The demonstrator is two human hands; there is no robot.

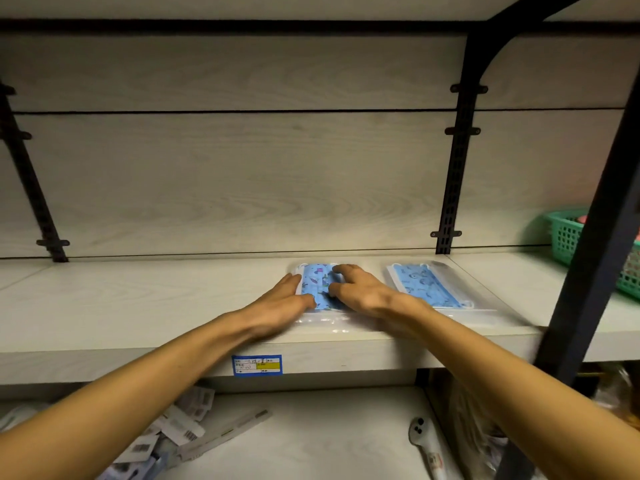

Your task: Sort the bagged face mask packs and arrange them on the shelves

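Note:
A clear bag of blue patterned face masks lies flat on the pale wooden shelf, near its front edge. My left hand rests flat along the bag's left side with straight fingers. My right hand lies on the bag's right half, its fingers bent and the fingertips pressing on the masks. A second bagged pack of blue masks lies flat just to the right, apart from both hands.
A green mesh basket stands at the shelf's right end behind a black upright post. A blue and yellow label is stuck on the shelf's front edge. The lower shelf holds several white barcoded packets and a white handheld device.

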